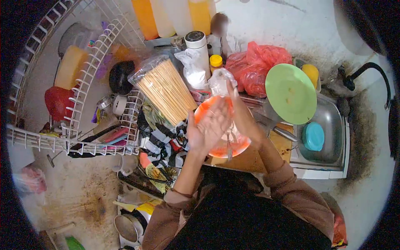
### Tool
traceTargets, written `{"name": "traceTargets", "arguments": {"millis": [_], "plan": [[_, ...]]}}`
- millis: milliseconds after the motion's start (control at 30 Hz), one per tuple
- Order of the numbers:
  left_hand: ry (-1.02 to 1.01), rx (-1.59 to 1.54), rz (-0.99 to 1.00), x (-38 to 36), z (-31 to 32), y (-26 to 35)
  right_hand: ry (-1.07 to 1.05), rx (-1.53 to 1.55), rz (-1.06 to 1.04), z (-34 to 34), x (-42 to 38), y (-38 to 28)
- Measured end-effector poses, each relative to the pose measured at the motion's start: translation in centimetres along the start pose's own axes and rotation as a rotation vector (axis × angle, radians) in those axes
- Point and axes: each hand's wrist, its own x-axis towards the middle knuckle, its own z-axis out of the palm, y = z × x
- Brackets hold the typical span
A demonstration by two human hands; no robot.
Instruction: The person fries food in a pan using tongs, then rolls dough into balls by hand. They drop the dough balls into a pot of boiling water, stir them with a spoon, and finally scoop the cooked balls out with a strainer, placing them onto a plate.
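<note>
My left hand (209, 128) is held palm up with its fingers stretched out, over an orange-rimmed plate or bowl (243, 146). Close beside it, my right hand (240, 109) is seen edge-on, its fingers straight and pointing away from me. Neither hand appears to hold anything; whether they touch each other is hard to tell. A metal spoon (229, 149) rests in the orange dish, its handle toward me. Something pale lies in the dish, partly hidden by my hands. The dish is on a wooden board (260, 165).
Left of the dish lies a bag of wooden skewers (166, 89). A light green plate (291, 93) overlaps the edge of the sink (329, 125), which holds a turquoise container (313, 136). A red plastic bag (256, 66) sits behind. A white wire rack (75, 108) stands left.
</note>
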Motion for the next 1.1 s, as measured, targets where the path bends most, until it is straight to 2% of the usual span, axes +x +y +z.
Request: {"name": "traceTargets", "arguments": {"millis": [67, 100, 133, 200, 233, 333, 433, 467, 533, 567, 600, 633, 733, 767, 800, 900, 967, 1033, 1100], "plan": [[-0.024, -0.038, 0.083, 0.9, -1.4, 1.0, 0.042, -0.232, -0.184, 1.5, -2.2, -0.6], [-0.221, -0.280, 0.021, 1.2, -2.4, 1.5, -0.043, -0.368, -0.214, 3.0, -3.4, -0.5], [-0.165, -0.204, 0.096, 1.5, -2.2, 1.7, -0.124, -0.501, -0.238, 4.5, -4.8, -0.5], [-0.062, -0.054, 0.242, 2.6, -1.3, 2.1, -0.205, -0.306, -0.200, 5.3, -7.6, -2.4], [-0.079, -0.040, 0.295, 2.9, -1.4, 2.2, -0.247, -0.209, -0.187, 5.3, -7.9, -3.2], [-0.118, 0.003, 0.427, 3.2, -1.9, 1.7, -0.213, -0.293, -0.070, 4.3, -5.7, -3.8], [-0.030, 0.206, 0.402, 2.1, 0.6, -0.8, -0.021, -0.201, -0.102, 4.0, -3.3, -2.0], [0.005, 0.128, 0.428, 2.1, 0.4, -0.5, 0.026, -0.153, -0.091, 4.1, -3.0, -1.9], [0.056, -0.027, 0.491, 3.4, -0.2, 1.6, -0.103, -0.161, -0.098, 4.5, -5.5, -2.7], [0.011, 0.026, 0.607, 4.2, -1.0, 2.4, -0.154, -0.126, -0.130, 5.4, -7.3, -2.4], [-0.009, -0.001, 0.592, 4.3, -0.8, 2.5, -0.201, -0.093, -0.163, 5.8, -8.0, -2.2], [-0.017, -0.031, 0.572, 4.0, -0.7, 2.2, -0.302, -0.237, 0.006, 4.4, -6.4, -3.5], [-0.058, 0.000, 0.484, 3.2, -0.1, 0.8, -0.028, -0.471, -0.142, 3.5, -3.6, -3.4], [-0.085, -0.018, 0.443, 3.1, -0.1, 0.4, 0.004, -0.270, -0.064, 3.2, -2.9, -3.0], [-0.108, -0.034, 0.402, 3.0, -0.1, 0.3, -0.035, -0.266, -0.043, 3.4, -3.4, -3.2], [-0.079, -0.077, 0.509, 3.9, -0.3, 2.5, -0.151, -0.261, -0.019, 4.6, -6.7, -3.6], [-0.087, -0.046, 0.552, 4.1, -0.5, 2.6, -0.149, -0.285, -0.022, 4.4, -6.9, -3.3], [-0.090, -0.038, 0.495, 3.7, 0.0, 1.9, -0.148, -0.247, 0.021, 3.5, -6.2, -4.9], [-0.069, -0.008, 0.454, 3.5, 0.3, 1.1, -0.062, -0.281, -0.013, 3.1, -4.5, -3.7]]}}
